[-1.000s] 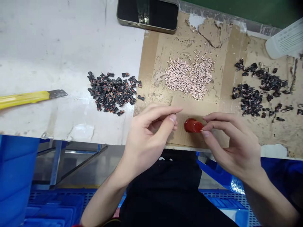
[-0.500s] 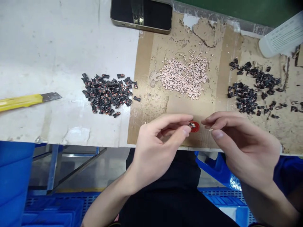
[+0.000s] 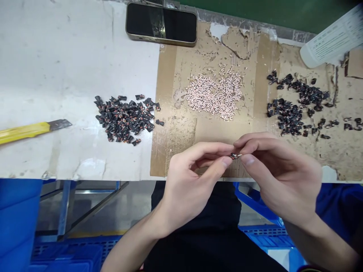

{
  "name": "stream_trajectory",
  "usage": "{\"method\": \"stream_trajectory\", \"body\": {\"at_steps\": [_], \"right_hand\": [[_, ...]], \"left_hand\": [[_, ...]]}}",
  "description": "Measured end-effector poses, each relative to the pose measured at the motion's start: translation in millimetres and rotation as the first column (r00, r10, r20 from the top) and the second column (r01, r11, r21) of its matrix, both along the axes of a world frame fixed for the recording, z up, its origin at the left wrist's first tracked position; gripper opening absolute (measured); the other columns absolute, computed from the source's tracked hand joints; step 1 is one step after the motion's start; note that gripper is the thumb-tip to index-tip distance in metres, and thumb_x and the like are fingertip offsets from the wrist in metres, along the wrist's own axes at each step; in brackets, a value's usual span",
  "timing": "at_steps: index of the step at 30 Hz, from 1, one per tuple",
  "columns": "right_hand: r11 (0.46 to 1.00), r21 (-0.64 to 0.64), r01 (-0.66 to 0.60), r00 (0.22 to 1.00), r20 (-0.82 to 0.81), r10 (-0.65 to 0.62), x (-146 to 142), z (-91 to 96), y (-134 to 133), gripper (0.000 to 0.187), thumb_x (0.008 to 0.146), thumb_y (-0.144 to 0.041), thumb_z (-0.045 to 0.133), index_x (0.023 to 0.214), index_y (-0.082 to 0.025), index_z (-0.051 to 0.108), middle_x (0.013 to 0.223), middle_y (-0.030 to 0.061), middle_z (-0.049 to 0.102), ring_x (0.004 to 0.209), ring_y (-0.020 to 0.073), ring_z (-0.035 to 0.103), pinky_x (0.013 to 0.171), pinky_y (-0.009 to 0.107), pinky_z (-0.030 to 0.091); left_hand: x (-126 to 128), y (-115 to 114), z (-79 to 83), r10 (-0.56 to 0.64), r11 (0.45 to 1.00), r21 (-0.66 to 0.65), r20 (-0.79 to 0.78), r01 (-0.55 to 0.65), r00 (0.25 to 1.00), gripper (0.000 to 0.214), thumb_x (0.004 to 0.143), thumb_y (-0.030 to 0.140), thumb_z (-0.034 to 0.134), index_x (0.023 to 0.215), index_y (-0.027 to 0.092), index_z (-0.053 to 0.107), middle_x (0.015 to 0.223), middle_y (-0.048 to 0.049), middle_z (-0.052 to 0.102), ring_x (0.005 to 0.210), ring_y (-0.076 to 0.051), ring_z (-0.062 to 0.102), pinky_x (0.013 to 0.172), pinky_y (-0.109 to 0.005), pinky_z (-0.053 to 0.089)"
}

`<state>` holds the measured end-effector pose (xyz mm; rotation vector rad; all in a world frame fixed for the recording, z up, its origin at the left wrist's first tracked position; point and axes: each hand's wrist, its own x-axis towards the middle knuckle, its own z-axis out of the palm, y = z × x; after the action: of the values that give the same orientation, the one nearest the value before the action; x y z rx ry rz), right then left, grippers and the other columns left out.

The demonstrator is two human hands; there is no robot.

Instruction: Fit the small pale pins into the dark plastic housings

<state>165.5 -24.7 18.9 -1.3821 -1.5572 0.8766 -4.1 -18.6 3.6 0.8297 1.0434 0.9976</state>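
Pinching a part point(image 3: 236, 155) above blue crates point(image 3: 66, 257)

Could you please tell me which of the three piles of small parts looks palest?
The middle pile has pale pink pieces; the left pile and right pile are dark.

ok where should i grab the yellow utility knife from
Take the yellow handle of the utility knife from above, coming in from the left, away from the bare blade: it lies flat on the white table with the blade pointing right.
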Motion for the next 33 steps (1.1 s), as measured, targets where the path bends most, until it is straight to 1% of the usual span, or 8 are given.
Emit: {"method": "stream_trajectory", "body": {"at_steps": [7, 11, 14, 19, 22, 28, 31, 33], "right_hand": [[0.998, 0.010, -0.056, 0.998, -0.017, 0.056, 1, 0.3, 5, 0.019, 0.088, -0.006, 0.075, 0.096, -0.024, 0.076, 0.096, 0.0053, 0.076, 0.092, 0.0192, 0.074, 0.074, 0.029, 0.066], [0.999, -0.016, -0.029, 0.998, -0.057, 0.029, 3, -4.1, 4, 0.019, 0.086, -0.008, 0.080, 0.095, -0.025, 0.080, 0.097, 0.0051, 0.079, 0.091, 0.0198, 0.076, 0.071, 0.029, 0.067], [0.999, 0.038, -0.014, 0.998, -0.067, 0.016, 3, -9.0, 3, 0.031, 0.084, -0.006, 0.081, 0.106, -0.027, 0.082, 0.102, 0.0043, 0.082, 0.096, 0.0215, 0.078, 0.075, 0.031, 0.069], [0.977, 0.200, -0.077, 0.997, 0.039, 0.071, 7, -11.5, 6, 0.041, 0.079, -0.003, 0.083, 0.108, -0.033, 0.083, 0.101, 0.0027, 0.083, 0.084, 0.0220, 0.080, 0.066, 0.034, 0.068], [0.965, 0.236, -0.117, 0.991, 0.096, 0.096, 12, -12.0, 7, 0.044, 0.079, -0.003, 0.083, 0.111, -0.034, 0.083, 0.102, 0.0026, 0.083, 0.079, 0.0225, 0.080, 0.061, 0.035, 0.067], [0.961, 0.253, -0.114, 0.988, 0.130, 0.082, 11, -12.1, 1, 0.055, 0.079, -0.005, 0.084, 0.124, -0.035, 0.079, 0.110, 0.0018, 0.083, 0.085, 0.0253, 0.081, 0.069, 0.040, 0.070], [0.919, 0.338, -0.203, 0.968, 0.212, 0.135, 20, -15.9, 7, 0.061, 0.080, -0.003, 0.082, 0.131, -0.038, 0.076, 0.106, -0.0012, 0.083, 0.081, 0.0254, 0.080, 0.071, 0.043, 0.068], [0.893, 0.400, -0.205, 0.952, 0.292, 0.088, 41, -25.6, 15, 0.061, 0.079, -0.004, 0.083, 0.128, -0.040, 0.077, 0.101, -0.0023, 0.083, 0.083, 0.0269, 0.079, 0.075, 0.047, 0.067]], "left_hand": [[1, -1, 4.0, 0.049, 0.998, 0.052, -0.080, -0.045, 0.996, 0.009, 0.092, 0.015, 0.078, 0.096, 0.022, 0.080, 0.097, 0.0000, 0.083, 0.088, -0.015, 0.080, 0.084, -0.024, 0.067], [-1, 4, 7.1, 0.068, 0.993, -0.095, 0.014, -0.067, 0.998, 0.006, 0.087, 0.017, 0.082, 0.088, 0.020, 0.077, 0.085, -0.0001, 0.081, 0.075, -0.014, 0.078, 0.070, -0.020, 0.065], [-3, 9, 9.0, 0.071, 0.977, -0.207, 0.113, -0.047, 0.991, 0.015, 0.081, 0.018, 0.088, 0.084, 0.018, 0.073, 0.077, 0.0011, 0.078, 0.068, -0.010, 0.075, 0.065, -0.017, 0.062], [-6, 10, 10.7, 0.052, 0.971, -0.239, 0.232, 0.005, 0.971, 0.027, 0.075, 0.021, 0.093, 0.079, 0.017, 0.067, 0.075, 0.0017, 0.075, 0.071, -0.008, 0.073, 0.070, -0.015, 0.060], [-7, 10, 10.8, 0.043, 0.965, -0.261, 0.281, 0.033, 0.959, 0.038, 0.073, 0.028, 0.096, 0.074, 0.017, 0.060, 0.072, 0.0002, 0.074, 0.067, -0.009, 0.072, 0.068, -0.017, 0.061], [-3, 11, 10.4, -0.010, 0.958, -0.271, 0.282, 0.089, 0.959, 0.044, 0.071, 0.040, 0.097, 0.081, 0.018, 0.060, 0.074, -0.0005, 0.073, 0.066, -0.012, 0.073, 0.067, -0.023, 0.061], [-8, 14, 7.5, -0.130, 0.976, -0.157, 0.120, 0.148, 0.984, 0.034, 0.082, 0.038, 0.089, 0.100, 0.020, 0.067, 0.081, -0.0023, 0.077, 0.073, -0.016, 0.075, 0.069, -0.027, 0.061], [-20, 18, 2.3, -0.089, 0.989, 0.091, -0.258, 0.116, 0.962, 0.025, 0.094, 0.036, 0.077, 0.115, 0.023, 0.070, 0.097, -0.0055, 0.080, 0.085, -0.020, 0.075, 0.080, -0.035, 0.062]]}}
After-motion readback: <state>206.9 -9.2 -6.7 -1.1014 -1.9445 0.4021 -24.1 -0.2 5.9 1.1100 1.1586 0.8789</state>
